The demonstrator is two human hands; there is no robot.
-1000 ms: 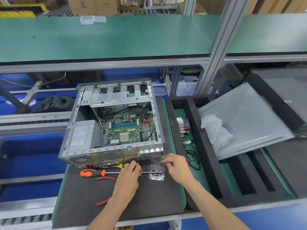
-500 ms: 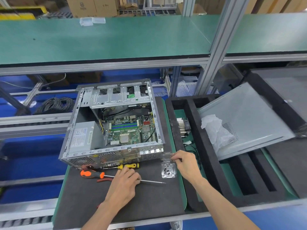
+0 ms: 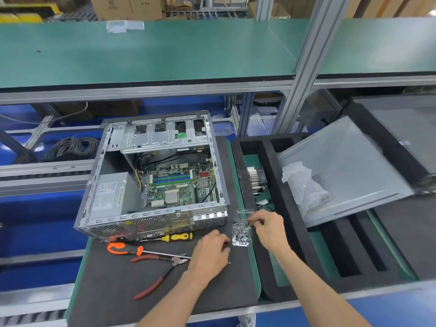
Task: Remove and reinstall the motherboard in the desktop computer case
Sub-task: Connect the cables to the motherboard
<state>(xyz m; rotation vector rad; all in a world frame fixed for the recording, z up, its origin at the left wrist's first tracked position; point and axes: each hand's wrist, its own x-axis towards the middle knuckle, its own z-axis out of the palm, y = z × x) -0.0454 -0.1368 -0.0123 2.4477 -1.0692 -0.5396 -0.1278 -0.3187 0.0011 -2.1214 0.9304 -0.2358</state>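
Note:
The open desktop case (image 3: 151, 217) lies on its side on a black mat (image 3: 113, 293). The green motherboard (image 3: 181, 185) sits inside it, beside the grey power supply (image 3: 108, 194). In front of the case's right corner stands a small clear plastic box (image 3: 241, 234) holding several dark screws, with its lid raised. My right hand (image 3: 269, 230) pinches that lid. My left hand (image 3: 210, 253) hovers just left of the box with curled fingers, over the shaft of the orange-handled screwdriver (image 3: 122, 249). Whether its fingertips hold anything is hidden.
A yellow-handled screwdriver (image 3: 179, 237) lies against the case front, and red-handled cutters (image 3: 160, 277) lie on the mat. To the right, a black foam tray (image 3: 278, 185) holds a heatsink (image 3: 256, 179) and cables. The grey side panel (image 3: 349, 166) leans across the tray with crumpled plastic on it.
My right hand carried the clear box to the right, and its lid now stands open. My left hand moved right along the screwdriver shaft toward the box.

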